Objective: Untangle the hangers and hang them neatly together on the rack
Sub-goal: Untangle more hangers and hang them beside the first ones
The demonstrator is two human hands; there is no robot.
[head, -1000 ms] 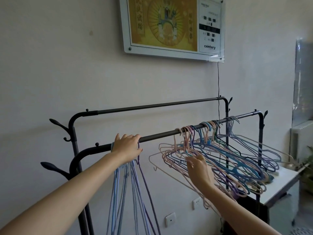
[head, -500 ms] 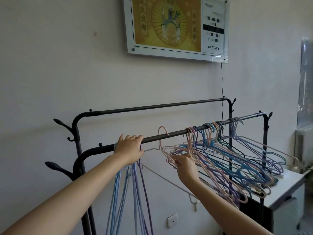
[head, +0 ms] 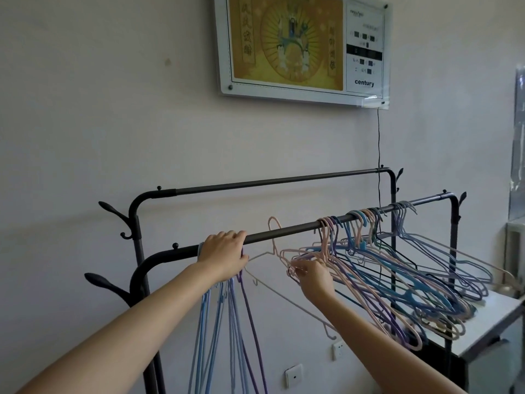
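Note:
A black clothes rack has a front bar and a higher back bar. My left hand grips the front bar over the hooks of several blue and purple hangers that hang straight down. My right hand pinches the pink wire of a tangled bunch of pink, blue and purple hangers crowded on the bar's right half. One pale pink hanger has its hook over the bar between my hands, its body slanting down to the right.
A framed calendar picture hangs on the wall above, its black cord running down behind the rack. A white table stands at the right under the tangled bunch. Wall sockets sit low on the wall. Coat hooks stick out from the rack's left post.
The pale pink hanger has come out of the bunch and moved left along the bar towards my left hand. My right hand shifted left with it. My left hand stayed on the bar.

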